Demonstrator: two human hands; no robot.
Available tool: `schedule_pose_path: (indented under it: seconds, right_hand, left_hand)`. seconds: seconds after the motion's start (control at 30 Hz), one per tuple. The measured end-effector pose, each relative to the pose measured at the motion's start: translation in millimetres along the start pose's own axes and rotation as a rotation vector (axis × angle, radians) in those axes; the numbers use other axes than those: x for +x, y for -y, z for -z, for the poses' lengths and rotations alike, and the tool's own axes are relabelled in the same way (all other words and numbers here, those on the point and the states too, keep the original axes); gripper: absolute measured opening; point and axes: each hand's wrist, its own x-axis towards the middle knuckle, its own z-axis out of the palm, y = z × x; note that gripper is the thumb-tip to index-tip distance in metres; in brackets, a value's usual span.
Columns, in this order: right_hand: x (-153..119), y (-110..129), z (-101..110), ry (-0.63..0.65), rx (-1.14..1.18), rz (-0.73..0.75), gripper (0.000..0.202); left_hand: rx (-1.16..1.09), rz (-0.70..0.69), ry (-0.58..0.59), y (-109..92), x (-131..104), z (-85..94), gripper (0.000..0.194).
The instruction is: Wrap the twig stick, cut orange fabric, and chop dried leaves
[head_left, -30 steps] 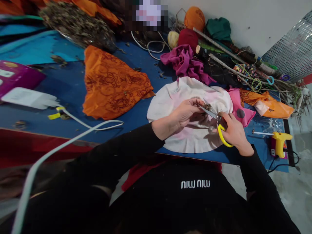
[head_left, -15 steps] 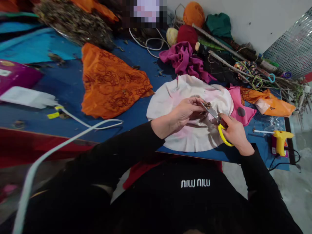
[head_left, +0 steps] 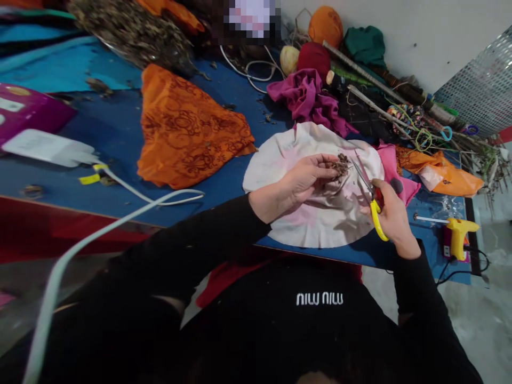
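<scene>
Over a round white cloth with pink stains, my left hand is closed on a small clump of dry brown plant matter, pinched between thumb and fingers. My right hand grips a pair of scissors by its yellow handles. The scissor blades are parted and point up and left, just right of the clump without touching it. A pink cloth piece with a dark round spot lies behind my right hand.
An orange patterned cloth lies left of the white cloth. A white power strip trails a cable. At right is a yellow glue gun. Sticks, a purple cloth and a bag of dried plant matter lie at the back.
The scissors have moved right, away from the clump, and their blades have spread. More of the clump in my left hand shows. The view has shifted slightly.
</scene>
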Motion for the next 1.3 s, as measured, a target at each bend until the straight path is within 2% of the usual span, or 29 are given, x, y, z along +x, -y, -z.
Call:
schedule_pose_path:
  seconds: [0.1,0.4,0.67,1.07,1.3]
  right_hand:
    - [1,0,2,0.055,-0.079,-0.007,0.067]
    - [4,8,-3,0.112,-0.182,0.016,0.065]
    - [3,8,-5,0.108,-0.211,0.028,0.064]
    - [0,10,-9,0.149,-0.276,0.014,0.057]
    - [-4,12,-12,0.128,-0.276,0.0,0.057]
  left_hand:
    - [-0.047,-0.052,-0.033,-2,0,-1.5,0.03]
    - [0.043,-0.007,-0.073,6,2,2.7,0.031]
    - [0.093,0.051,-0.079,8,2,1.1,0.022]
    - [0.103,-0.036,-0.087,10,4,5.8,0.03]
    - [0.108,-0.032,-0.087,9,5,4.6,0.027]
